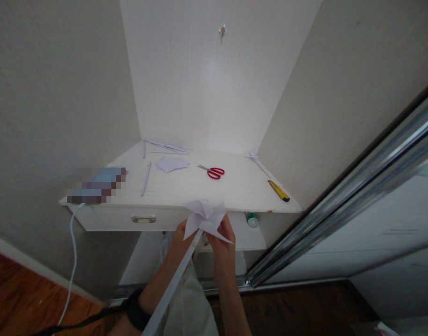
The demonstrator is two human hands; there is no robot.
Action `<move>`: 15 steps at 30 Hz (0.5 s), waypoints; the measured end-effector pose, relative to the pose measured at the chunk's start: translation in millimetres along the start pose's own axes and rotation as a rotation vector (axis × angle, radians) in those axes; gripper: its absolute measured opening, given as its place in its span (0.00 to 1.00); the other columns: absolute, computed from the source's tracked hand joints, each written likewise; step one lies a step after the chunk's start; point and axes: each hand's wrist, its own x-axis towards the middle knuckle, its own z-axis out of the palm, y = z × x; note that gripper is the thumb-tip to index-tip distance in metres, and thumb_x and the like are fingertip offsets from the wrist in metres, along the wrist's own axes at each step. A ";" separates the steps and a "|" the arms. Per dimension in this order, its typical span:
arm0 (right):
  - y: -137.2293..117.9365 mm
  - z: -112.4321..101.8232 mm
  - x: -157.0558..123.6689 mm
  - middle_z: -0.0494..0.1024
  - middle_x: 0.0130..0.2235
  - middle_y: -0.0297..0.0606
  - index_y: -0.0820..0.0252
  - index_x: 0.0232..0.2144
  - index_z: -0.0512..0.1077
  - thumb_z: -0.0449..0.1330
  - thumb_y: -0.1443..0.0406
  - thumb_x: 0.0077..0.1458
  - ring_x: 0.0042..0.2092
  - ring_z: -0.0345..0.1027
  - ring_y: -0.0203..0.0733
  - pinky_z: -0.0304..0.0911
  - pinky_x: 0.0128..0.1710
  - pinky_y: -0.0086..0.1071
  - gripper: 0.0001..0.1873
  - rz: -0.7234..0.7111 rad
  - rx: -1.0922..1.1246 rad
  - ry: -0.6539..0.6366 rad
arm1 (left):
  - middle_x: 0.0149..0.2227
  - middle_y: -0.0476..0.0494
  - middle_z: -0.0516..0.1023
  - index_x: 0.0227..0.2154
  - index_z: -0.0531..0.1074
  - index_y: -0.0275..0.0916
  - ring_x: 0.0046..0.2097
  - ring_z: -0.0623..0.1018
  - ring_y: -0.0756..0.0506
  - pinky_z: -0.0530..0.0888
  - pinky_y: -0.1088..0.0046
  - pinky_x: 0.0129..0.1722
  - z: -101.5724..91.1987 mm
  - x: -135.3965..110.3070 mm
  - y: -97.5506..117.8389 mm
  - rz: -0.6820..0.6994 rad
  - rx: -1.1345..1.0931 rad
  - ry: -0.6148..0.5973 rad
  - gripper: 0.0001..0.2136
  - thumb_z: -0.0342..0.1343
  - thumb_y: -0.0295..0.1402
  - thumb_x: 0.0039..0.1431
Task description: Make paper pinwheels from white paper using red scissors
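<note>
A white paper pinwheel (pixel 206 217) with pointed, folded blades is held in front of the shelf edge, between both hands. Its long white paper stick (pixel 180 275) slants down toward the lower left, past my left forearm. My left hand (pixel 180 233) is closed at the pinwheel's left side, its fingertips partly hidden behind the blades. On the other side, my right hand (pixel 225 233) grips the lower right blades, with several fingers out of sight behind the paper.
On the white shelf (pixel 185 193) lie red-handled scissors (pixel 214 172), a yellow utility knife (pixel 278 190), cut paper pieces (pixel 171 164), thin paper strips (pixel 166 147) and another paper pinwheel (pixel 251 155). A blurred-out object (pixel 98 186) with a white cable sits left. A bottle (pixel 252 219) lies below.
</note>
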 end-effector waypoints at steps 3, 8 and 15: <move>-1.7 -2.0 -5.3 0.74 0.41 0.39 0.58 0.34 0.72 0.64 0.60 0.47 0.44 0.69 0.45 0.66 0.46 0.38 0.11 -0.004 0.006 -0.012 | 0.36 0.45 0.79 0.38 0.74 0.35 0.34 0.79 0.48 0.77 0.67 0.35 4.8 -8.1 7.2 -0.071 -0.065 -0.023 0.13 0.55 0.41 0.63; 4.7 3.9 -16.8 0.73 0.37 0.38 0.57 0.39 0.70 0.62 0.60 0.48 0.41 0.69 0.45 0.67 0.42 0.36 0.14 -0.016 0.004 -0.068 | 0.36 0.45 0.80 0.38 0.75 0.34 0.35 0.79 0.47 0.78 0.66 0.35 5.2 -28.1 13.0 -0.182 -0.160 0.029 0.12 0.58 0.40 0.61; 4.9 7.0 -23.0 0.70 0.34 0.35 0.56 0.27 0.68 0.62 0.62 0.46 0.39 0.66 0.44 0.63 0.41 0.36 0.06 -0.109 -0.031 -0.105 | 0.20 0.46 0.79 0.24 0.79 0.40 0.32 0.81 0.37 0.76 0.66 0.25 -5.5 -42.5 10.3 -0.254 -0.222 0.113 0.08 0.65 0.39 0.46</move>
